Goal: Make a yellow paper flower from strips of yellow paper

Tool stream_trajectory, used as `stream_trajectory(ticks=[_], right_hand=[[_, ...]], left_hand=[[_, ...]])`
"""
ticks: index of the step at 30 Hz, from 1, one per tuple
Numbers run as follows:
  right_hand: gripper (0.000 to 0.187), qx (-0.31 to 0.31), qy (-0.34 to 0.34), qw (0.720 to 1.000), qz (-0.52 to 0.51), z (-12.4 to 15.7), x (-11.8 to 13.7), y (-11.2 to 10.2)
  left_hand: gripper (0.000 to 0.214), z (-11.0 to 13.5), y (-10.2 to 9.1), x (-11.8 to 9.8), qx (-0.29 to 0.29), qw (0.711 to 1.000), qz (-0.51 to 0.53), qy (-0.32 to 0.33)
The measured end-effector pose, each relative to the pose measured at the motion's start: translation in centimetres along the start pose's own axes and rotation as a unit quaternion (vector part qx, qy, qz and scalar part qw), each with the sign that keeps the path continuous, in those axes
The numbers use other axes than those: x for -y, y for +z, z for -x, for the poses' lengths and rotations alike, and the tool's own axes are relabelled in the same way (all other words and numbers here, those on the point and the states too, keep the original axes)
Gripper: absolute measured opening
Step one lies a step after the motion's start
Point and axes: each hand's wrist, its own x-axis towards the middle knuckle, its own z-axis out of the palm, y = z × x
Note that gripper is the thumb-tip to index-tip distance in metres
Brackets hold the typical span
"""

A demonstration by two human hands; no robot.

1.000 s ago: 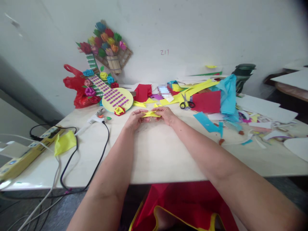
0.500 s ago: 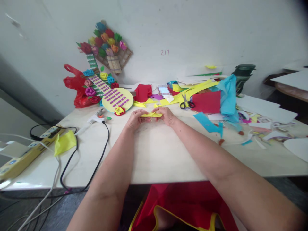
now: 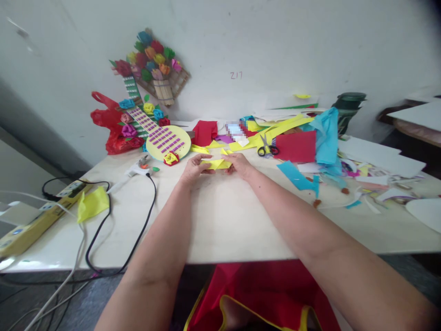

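- Nearest, a red bag (image 3: 262, 294) sits below the counter (image 3: 223, 225) edge.
- A black cord (image 3: 113, 239) loops at the left; an elbow could snag it and drag the glue gun (image 3: 138, 168).
- Mid-counter, the left hand (image 3: 193, 170) and right hand (image 3: 241, 165) each pinch an end of a small yellow paper piece (image 3: 217, 163), held just above the counter.
- Thin paper may tear or crease crooked if the fingers pull unevenly.
- Farther back lie scissors (image 3: 267, 148), colored scraps and a paper guitar (image 3: 161, 138).
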Motion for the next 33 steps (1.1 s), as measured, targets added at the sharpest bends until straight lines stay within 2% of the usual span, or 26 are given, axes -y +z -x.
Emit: stream_trajectory(ticks=[4, 8, 15, 18, 24, 33], right_hand=[[0.022, 0.014, 0.008, 0.999, 0.028, 0.01, 0.02, -0.14], [0.021, 0.011, 0.002, 0.999, 0.031, -0.14, -0.16, -0.13], [0.020, 0.030, 0.002, 0.998, -0.049, -0.24, 0.13, -0.58], [0.018, 0.048, -0.007, 0.998, -0.050, -0.05, 0.32, -0.80], [0.027, 0.083, -0.013, 0.996, -0.013, 0.09, 0.08, -0.58], [0.026, 0.038, -0.026, 0.999, 0.014, -0.08, -0.29, -0.06]], left_hand=[[0.042, 0.05, -0.03, -0.03, -0.006, 1.000, -0.006, 0.023], [0.043, 0.06, -0.18, 0.04, 0.004, 1.000, -0.005, 0.017], [0.044, 0.00, -0.62, 0.22, 0.019, 1.000, 0.014, 0.009], [0.044, 0.01, -0.65, 0.22, 0.016, 1.000, 0.015, -0.004], [0.047, -0.15, -0.68, 0.41, 0.025, 0.999, 0.034, -0.009], [0.044, -0.06, -0.41, 0.39, 0.061, 0.997, 0.043, -0.026]])
